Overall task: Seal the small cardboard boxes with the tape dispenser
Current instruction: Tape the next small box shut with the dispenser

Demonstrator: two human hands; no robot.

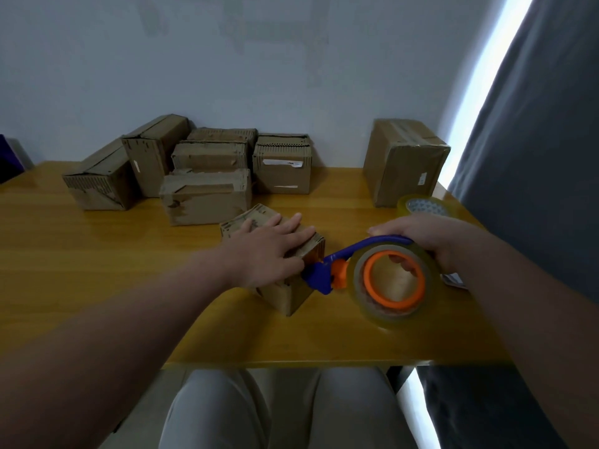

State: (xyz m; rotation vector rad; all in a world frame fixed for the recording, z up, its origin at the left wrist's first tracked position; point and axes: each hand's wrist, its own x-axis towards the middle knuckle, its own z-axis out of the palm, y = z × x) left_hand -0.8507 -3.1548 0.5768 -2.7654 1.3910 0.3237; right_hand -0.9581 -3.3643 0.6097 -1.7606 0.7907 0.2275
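Note:
A small cardboard box (285, 294) stands near the middle of the yellow wooden table (97, 270). My left hand (269, 247) lies flat on its top with fingers spread and straight, pressing the flaps down. My right hand (431, 236) grips the blue and orange tape dispenser (372, 273), fingers curled through the orange core of its clear tape roll. The dispenser's blue nose touches the box's right side, just beside my left thumb.
Several more small cardboard boxes (207, 196) are grouped at the back left against the wall. A larger box (402, 160) stands at the back right, with a spare tape roll (424, 205) in front of it. A grey curtain (534, 157) hangs on the right. My knees show below the table edge.

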